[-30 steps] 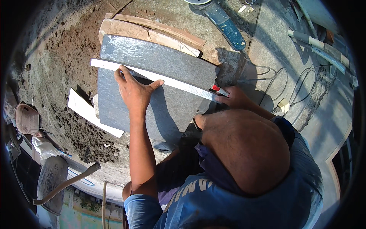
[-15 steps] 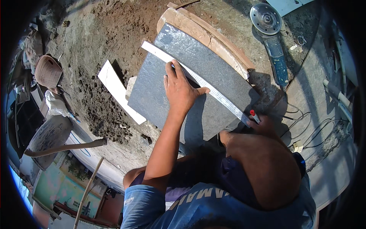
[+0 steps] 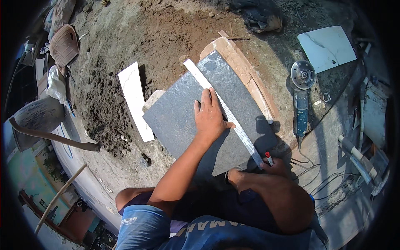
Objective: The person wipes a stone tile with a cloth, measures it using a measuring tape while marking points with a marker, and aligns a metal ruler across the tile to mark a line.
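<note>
A dark grey square tile (image 3: 179, 121) lies on the dirt, resting on tan tiles (image 3: 246, 71). A long white ruler (image 3: 239, 131) runs across it from the far corner to the near edge. My left hand (image 3: 210, 116) lies flat on the tile, with the fingers pressing the ruler down near its middle. My right hand (image 3: 275, 167) is at the ruler's near end and grips a red marker (image 3: 269, 158), tip against the tile's edge. My bent knee hides part of the right forearm.
A blue angle grinder (image 3: 302, 96) lies right of the tiles, its cables (image 3: 321, 177) trailing toward me. A white tile piece (image 3: 327, 46) lies far right, a white strip (image 3: 135, 100) left of the grey tile. A metal pan (image 3: 39, 114) and a long handle (image 3: 54, 137) sit at left.
The view has swung, so the tile now sits more to the right and turned. My left hand stays on the ruler, and my right hand keeps the marker at its near end.
</note>
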Motion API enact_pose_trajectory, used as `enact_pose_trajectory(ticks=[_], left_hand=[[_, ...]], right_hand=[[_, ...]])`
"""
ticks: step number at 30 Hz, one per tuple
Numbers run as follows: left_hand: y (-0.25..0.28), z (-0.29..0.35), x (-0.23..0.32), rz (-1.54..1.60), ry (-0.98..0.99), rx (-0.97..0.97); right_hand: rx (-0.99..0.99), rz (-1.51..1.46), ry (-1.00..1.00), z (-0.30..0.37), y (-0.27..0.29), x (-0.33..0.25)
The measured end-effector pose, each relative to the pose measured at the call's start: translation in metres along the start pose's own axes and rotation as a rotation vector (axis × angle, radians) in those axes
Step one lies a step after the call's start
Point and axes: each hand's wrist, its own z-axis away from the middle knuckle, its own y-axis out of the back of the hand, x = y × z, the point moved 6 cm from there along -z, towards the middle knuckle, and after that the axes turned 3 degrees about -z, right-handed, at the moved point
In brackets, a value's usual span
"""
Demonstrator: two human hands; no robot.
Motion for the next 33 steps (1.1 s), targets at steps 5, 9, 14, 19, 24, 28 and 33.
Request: enact_pose_trajectory(ticks=[5, 9, 14, 19, 24, 28, 33], left_hand=[[0.000, 0.004, 0.001, 0.013, 0.002, -0.069], [-0.005, 0.009, -0.016, -0.003, -0.001, -0.039], [0.001, 0.002, -0.021, -0.002, -0.016, -0.031], [0.021, 0.010, -0.008, 0.044, -0.075, 0.014], [-0.013, 0.014, -0.031, 0.203, -0.026, 0.041], [0.024, -0.002, 0.000, 0.393, -0.093, 0.099], [0.066, -0.029, 0.044, 0.595, -0.168, 0.117]], right_hand=[[-0.056, 0.109, 0.007, -0.015, 0.001, 0.037], [-0.183, -0.282, -0.037, -0.003, -0.017, -0.004], [-0.037, -0.234, -0.021, 0.009, -0.020, -0.036], [0.156, 0.115, 0.064, 0.014, 0.027, -0.027], [0.209, -0.040, 0.374, 0.030, 0.066, -0.069], [0.434, 0.373, 0.475, 0.105, 0.115, -0.185], [0.913, 0.565, 0.652, 0.178, 0.123, -0.308]])
